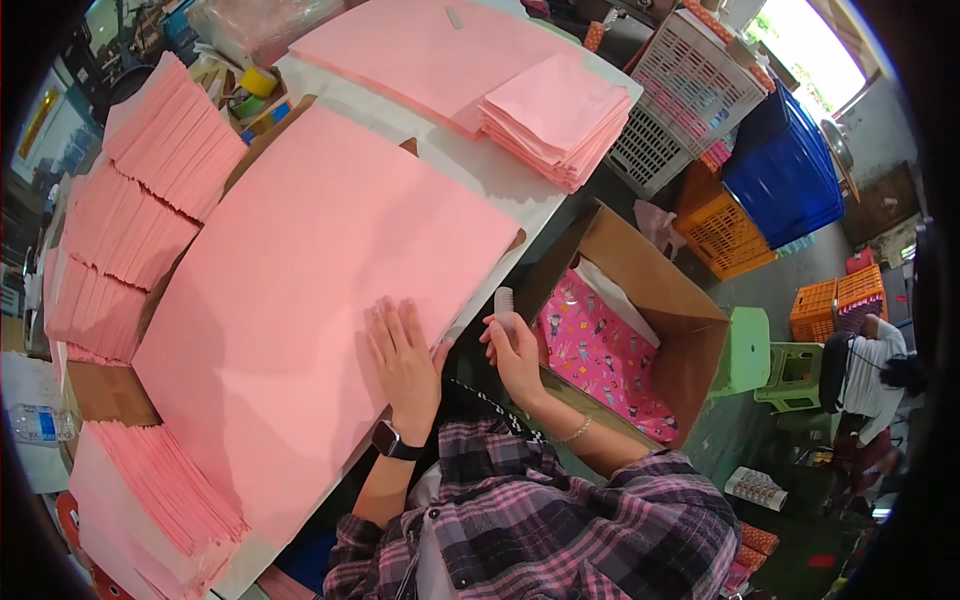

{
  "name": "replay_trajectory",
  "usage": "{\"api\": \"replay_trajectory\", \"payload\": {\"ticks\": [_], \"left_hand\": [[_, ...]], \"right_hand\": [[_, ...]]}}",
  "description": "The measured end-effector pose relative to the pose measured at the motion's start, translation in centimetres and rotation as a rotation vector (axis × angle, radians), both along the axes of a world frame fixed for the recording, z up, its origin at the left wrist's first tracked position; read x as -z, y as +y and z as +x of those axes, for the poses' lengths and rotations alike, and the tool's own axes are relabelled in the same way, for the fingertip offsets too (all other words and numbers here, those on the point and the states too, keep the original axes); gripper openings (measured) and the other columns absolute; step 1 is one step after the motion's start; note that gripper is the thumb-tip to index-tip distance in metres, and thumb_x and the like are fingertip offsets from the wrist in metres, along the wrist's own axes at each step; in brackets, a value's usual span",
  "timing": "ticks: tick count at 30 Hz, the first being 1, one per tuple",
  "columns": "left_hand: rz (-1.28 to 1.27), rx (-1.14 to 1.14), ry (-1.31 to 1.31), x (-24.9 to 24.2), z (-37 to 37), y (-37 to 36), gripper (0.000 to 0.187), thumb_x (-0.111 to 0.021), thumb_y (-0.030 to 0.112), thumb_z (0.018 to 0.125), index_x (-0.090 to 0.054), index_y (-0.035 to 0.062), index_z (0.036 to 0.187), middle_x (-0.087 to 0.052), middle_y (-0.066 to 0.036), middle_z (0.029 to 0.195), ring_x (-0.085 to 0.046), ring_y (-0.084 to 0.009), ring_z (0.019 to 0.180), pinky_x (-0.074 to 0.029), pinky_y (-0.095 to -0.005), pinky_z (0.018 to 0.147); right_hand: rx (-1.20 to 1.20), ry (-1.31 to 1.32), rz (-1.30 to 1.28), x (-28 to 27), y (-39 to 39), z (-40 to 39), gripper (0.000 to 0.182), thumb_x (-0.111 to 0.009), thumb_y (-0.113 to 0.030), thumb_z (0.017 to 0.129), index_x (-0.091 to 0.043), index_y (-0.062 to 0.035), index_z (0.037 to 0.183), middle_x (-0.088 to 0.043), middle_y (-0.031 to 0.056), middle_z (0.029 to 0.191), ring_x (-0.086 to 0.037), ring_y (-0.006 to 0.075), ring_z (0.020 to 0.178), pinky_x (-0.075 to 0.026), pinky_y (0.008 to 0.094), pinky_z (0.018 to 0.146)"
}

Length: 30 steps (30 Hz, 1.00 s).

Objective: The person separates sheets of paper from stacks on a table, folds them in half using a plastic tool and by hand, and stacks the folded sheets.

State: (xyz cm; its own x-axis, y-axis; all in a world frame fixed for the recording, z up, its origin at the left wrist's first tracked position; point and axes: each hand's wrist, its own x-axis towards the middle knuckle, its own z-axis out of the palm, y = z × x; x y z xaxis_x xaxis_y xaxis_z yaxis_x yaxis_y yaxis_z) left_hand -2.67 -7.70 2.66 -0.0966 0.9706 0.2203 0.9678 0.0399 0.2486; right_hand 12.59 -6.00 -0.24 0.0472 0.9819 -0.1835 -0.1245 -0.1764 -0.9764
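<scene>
A large pink paper sheet (300, 230) covers most of the white table in front of me. My left hand (402, 350) lies flat on its near edge with fingers stretched out. Just off the table edge, my right hand (514, 352) is closed around a small pale comb (504, 301), its ridged end sticking up from the fingers. What lies under the sheet shows only as brown cardboard bits at its edges.
Bundles of folded pink paper (130, 250) line the left side. A stack of pink pieces (560, 115) and more large pink sheets (420, 50) lie at the back. To my right stands an open cardboard box (665, 285) holding pink printed material (600, 350), near a green stool (742, 350).
</scene>
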Motion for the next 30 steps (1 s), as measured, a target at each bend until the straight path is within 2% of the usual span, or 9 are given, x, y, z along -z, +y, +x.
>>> {"api": "replay_trajectory", "payload": {"ticks": [11,14,15,18,19,22,24,27,30], "left_hand": [[0.022,0.04,0.062,0.8,0.2,0.8,0.067,-0.062,0.025,0.086,-0.034,0.0063,0.143,-0.031,-0.02,0.149,-0.03,-0.0397,0.137,-0.027,-0.0518,0.111],[0.026,0.039,0.065,0.9,0.2,0.6,0.068,-0.062,0.026,0.086,-0.034,0.0047,0.143,-0.031,-0.021,0.148,-0.029,-0.0396,0.137,-0.026,-0.0516,0.111],[0.028,0.043,0.066,0.9,0.2,0.7,0.068,-0.062,0.026,0.086,-0.034,0.0038,0.143,-0.031,-0.022,0.148,-0.029,-0.0396,0.138,-0.025,-0.0514,0.112],[0.023,0.022,-0.051,0.8,0.8,0.6,0.069,-0.062,0.027,0.086,-0.033,0.0012,0.143,-0.031,-0.023,0.148,-0.028,-0.0394,0.138,-0.024,-0.0512,0.113],[0.013,0.023,-0.114,0.8,0.9,0.9,0.07,-0.062,0.027,0.085,-0.033,0.0,0.143,-0.031,-0.024,0.148,-0.028,-0.0392,0.138,-0.023,-0.0511,0.113],[0.05,0.117,-0.163,-0.3,1.5,2.7,0.071,-0.062,0.029,0.085,-0.032,-0.0023,0.142,-0.03,-0.024,0.148,-0.027,-0.0391,0.139,-0.022,-0.0511,0.114],[0.06,0.196,-0.198,-0.5,2.0,3.4,0.072,-0.062,0.029,0.085,-0.032,-0.0035,0.142,-0.029,-0.025,0.148,-0.027,-0.039,0.139,-0.021,-0.0511,0.114],[0.081,0.169,-0.176,0.0,2.2,5.2,0.073,-0.062,0.03,0.086,-0.031,-0.0042,0.142,-0.029,-0.025,0.148,-0.026,-0.0386,0.139,-0.021,-0.0505,0.114],[0.091,0.176,-0.119,0.3,1.9,5.8,0.075,-0.062,0.032,0.085,-0.031,-0.0053,0.142,-0.03,-0.025,0.148,-0.026,-0.0382,0.14,-0.021,-0.05,0.114]], "right_hand": [[0.002,-0.057,0.06,0.7,0.3,0.2,0.019,-0.051,-0.017,0.099,-0.06,-0.0021,0.107,-0.059,-0.0002,0.083,-0.051,0.0036,0.065,-0.041,0.0183,0.056],[-0.047,-0.383,0.158,0.8,1.0,1.2,0.023,-0.051,-0.019,0.099,-0.061,-0.0012,0.11,-0.06,-0.0006,0.085,-0.052,0.0038,0.069,-0.043,0.0194,0.06],[-0.058,-0.378,0.175,0.6,1.5,1.5,0.023,-0.051,-0.019,0.099,-0.061,-0.0012,0.11,-0.06,-0.0006,0.085,-0.052,0.0038,0.069,-0.043,0.0194,0.06],[0.048,-0.225,0.229,-0.9,3.6,1.8,0.023,-0.053,-0.015,0.098,-0.062,-0.0002,0.112,-0.063,0.0034,0.086,-0.058,0.0136,0.069,-0.047,0.025,0.062],[0.032,-0.216,0.249,-1.5,4.5,1.8,0.023,-0.053,-0.015,0.098,-0.062,-0.0002,0.112,-0.063,0.0034,0.086,-0.058,0.0136,0.069,-0.047,0.025,0.062],[0.093,-0.984,0.594,-3.5,6.8,2.3,0.031,-0.058,-0.018,0.094,-0.058,0.0,0.119,-0.066,0.0121,0.092,-0.065,0.0267,0.077,-0.051,0.032,0.063],[0.119,-1.046,0.582,-3.0,8.1,1.6,0.035,-0.06,-0.019,0.091,-0.056,-0.0006,0.121,-0.065,0.0147,0.096,-0.065,0.0295,0.078,-0.052,0.0347,0.064],[0.18,-1.165,0.549,-2.6,9.4,0.2,0.044,-0.063,-0.021,0.087,-0.053,-0.0016,0.126,-0.064,0.0198,0.104,-0.066,0.035,0.082,-0.053,0.0403,0.065],[0.076,-1.24,0.386,-2.8,9.4,-0.7,0.047,-0.063,-0.018,0.083,-0.05,-0.0035,0.125,-0.066,0.0203,0.101,-0.067,0.0343,0.069,-0.052,0.0422,0.056]]}}
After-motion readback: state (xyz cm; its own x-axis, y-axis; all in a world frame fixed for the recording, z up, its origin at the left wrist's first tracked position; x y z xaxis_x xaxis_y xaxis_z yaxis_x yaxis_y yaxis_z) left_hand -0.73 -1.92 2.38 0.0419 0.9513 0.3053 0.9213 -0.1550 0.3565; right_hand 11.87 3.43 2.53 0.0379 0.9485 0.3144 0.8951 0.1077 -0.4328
